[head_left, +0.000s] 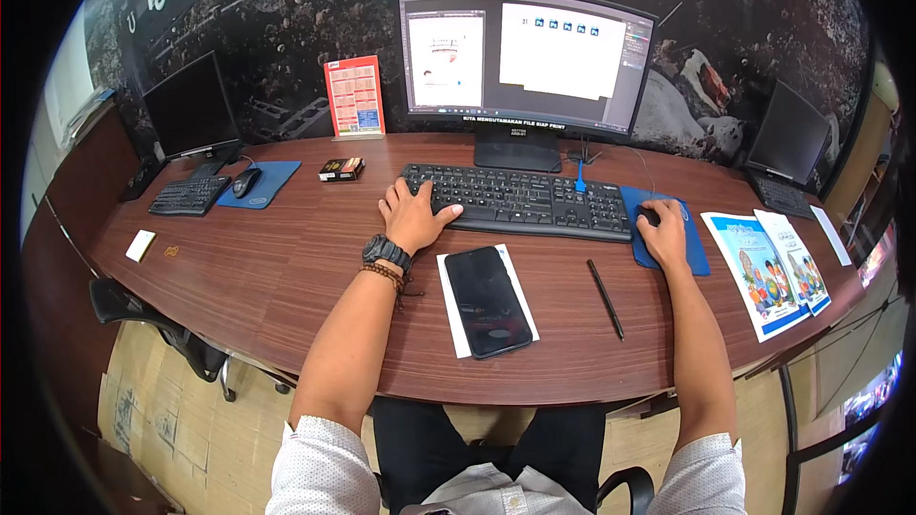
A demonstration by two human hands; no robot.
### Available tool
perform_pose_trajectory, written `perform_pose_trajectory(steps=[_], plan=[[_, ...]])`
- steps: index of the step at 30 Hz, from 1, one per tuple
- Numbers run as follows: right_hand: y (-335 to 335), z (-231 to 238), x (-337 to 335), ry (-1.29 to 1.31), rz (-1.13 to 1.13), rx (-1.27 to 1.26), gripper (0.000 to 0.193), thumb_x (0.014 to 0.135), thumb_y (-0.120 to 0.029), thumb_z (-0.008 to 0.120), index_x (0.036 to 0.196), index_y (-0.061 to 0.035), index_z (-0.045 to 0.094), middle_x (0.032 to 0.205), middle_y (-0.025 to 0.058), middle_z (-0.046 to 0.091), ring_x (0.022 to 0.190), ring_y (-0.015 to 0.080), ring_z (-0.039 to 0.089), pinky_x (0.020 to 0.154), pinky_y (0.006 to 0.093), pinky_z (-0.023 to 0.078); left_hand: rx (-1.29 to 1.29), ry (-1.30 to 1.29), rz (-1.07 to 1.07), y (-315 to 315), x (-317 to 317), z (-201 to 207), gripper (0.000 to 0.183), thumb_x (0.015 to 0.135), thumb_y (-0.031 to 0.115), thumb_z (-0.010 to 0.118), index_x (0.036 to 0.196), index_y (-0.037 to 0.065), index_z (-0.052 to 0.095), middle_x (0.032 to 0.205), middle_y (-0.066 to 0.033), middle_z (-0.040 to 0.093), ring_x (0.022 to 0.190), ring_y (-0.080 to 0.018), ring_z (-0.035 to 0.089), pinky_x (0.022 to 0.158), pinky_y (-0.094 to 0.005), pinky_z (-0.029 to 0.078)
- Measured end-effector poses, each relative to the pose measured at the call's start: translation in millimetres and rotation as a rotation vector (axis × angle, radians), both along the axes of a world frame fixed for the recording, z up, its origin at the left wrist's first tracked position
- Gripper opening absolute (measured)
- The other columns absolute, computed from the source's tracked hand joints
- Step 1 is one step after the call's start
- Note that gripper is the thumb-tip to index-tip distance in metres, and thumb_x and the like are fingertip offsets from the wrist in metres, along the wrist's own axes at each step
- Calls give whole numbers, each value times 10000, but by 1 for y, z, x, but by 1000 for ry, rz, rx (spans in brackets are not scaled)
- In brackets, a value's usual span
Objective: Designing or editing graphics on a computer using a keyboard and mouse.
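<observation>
A long black keyboard (515, 202) with pale-marked keys spans the frame's centre; the left hand (415, 217) lies spread, unclenched, on its left end. Centre right, the right hand (665, 233) grasps a dark mouse (651, 216), mostly hidden.

free: desk (563, 324) between phone (487, 300) and pen (605, 298) | blocking: monitor (563, 62) behind keyboard (515, 200)

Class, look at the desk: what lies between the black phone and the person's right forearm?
In the head view, a slim black pen lies on the desk between the phone and the right forearm.
</observation>
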State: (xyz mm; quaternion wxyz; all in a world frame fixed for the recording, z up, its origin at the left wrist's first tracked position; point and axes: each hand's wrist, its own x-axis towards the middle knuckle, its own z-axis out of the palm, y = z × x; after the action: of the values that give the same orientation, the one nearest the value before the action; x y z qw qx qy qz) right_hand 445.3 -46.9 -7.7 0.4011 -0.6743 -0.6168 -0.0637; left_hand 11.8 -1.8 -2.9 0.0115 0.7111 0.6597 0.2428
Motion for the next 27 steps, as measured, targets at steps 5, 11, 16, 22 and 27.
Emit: perform_pose_trajectory(steps=[5, 11, 16, 22, 27], plan=[[2, -3, 3, 22, 13, 50, 340, 796, -207, 673, 1109, -76, 691, 1173, 160, 568, 1099, 356, 581, 940, 429, 477, -63, -20, -11, -3, 2, 9, 863, 845, 645, 635, 1442, 48, 460, 1474, -332, 279, 1402, -487, 201, 1132, -588, 162], [3, -4, 4, -1, 28, 26, 333, 814, -213, 685, 1119, -80, 685, 1172, 161, 566, 1098, 357, 580, 939, 429, 478, -129, -54, 66, -3, 0, 13, 990, 781, 702, 669, 1476, 49, 401, 1454, -325, 320, 1379, -497, 273, 1127, -559, 252], [2, -3, 3, 20, 34, 7, 333, 818, -215, 684, 1124, -83, 687, 1183, 162, 564, 1111, 357, 578, 954, 427, 477, -126, -55, 54, -1, -2, 10, 998, 786, 705, 659, 1474, 32, 395, 1439, -333, 332, 1375, -498, 264, 1123, -576, 226], [1, -2, 2, 15, 26, -5, 339, 824, -216, 683, 1137, -86, 686, 1200, 167, 560, 1114, 362, 579, 960, 427, 479, -138, -41, 64, -3, -1, 11, 994, 783, 716, 654, 1468, 37, 409, 1452, -330, 327, 1388, -494, 263, 1129, -560, 248], [2, -3, 2, 15, 27, 2, 339, 830, -226, 685, 1140, -89, 686, 1201, 164, 561, 1114, 361, 579, 955, 430, 481, -138, -34, 65, -2, -1, 11, 998, 782, 719, 651, 1466, 33, 409, 1449, -333, 333, 1390, -490, 262, 1129, -559, 245]])
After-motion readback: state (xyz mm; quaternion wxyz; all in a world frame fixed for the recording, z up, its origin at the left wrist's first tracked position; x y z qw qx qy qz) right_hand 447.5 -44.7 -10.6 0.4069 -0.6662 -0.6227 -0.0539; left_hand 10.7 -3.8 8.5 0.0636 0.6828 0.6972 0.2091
